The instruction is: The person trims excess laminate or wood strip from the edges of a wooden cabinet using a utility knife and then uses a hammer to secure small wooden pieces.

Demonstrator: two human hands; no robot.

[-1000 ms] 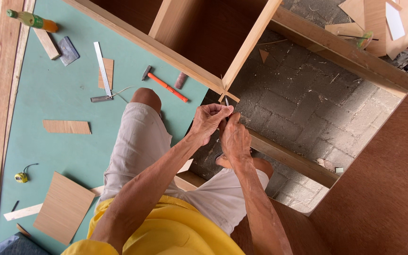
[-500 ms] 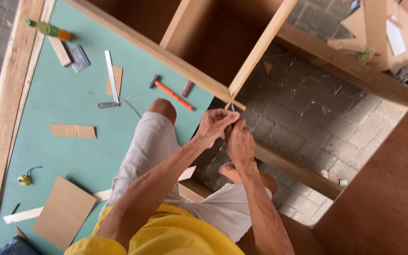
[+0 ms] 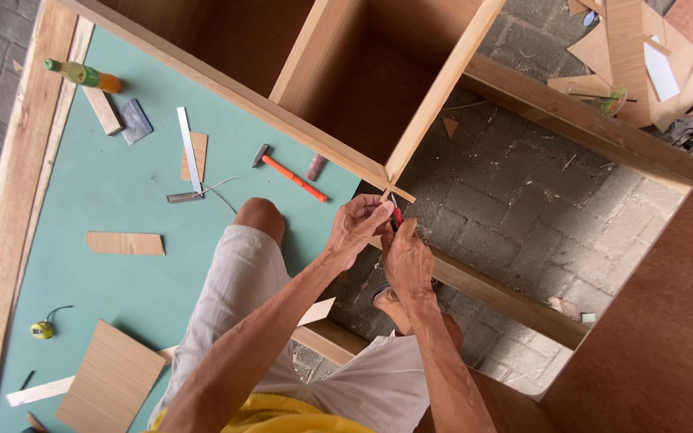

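My left hand (image 3: pixel 360 224) and my right hand (image 3: pixel 405 258) meet at the corner joint of a wooden cabinet frame (image 3: pixel 395 178), where two edge strips cross. My right hand grips a small red-handled knife (image 3: pixel 396 213) with its blade up against the overhanging veneer strip at the joint. My left hand pinches the thin strip end beside the blade. Both forearms reach up from my yellow shirt, and my knee in light shorts rests on the green board (image 3: pixel 122 281).
On the green board lie a hammer with an orange handle (image 3: pixel 290 175), a metal square (image 3: pixel 190 156), a scraper (image 3: pixel 135 121), a glue bottle (image 3: pixel 83 75), a yellow tape measure (image 3: pixel 42 329) and veneer offcuts (image 3: pixel 112 383). Brick paving shows inside the frame. A brown panel (image 3: pixel 667 321) stands right.
The view has shifted slightly; both hands stay at the corner joint, with the right hand now lower and the red knife handle showing between them.
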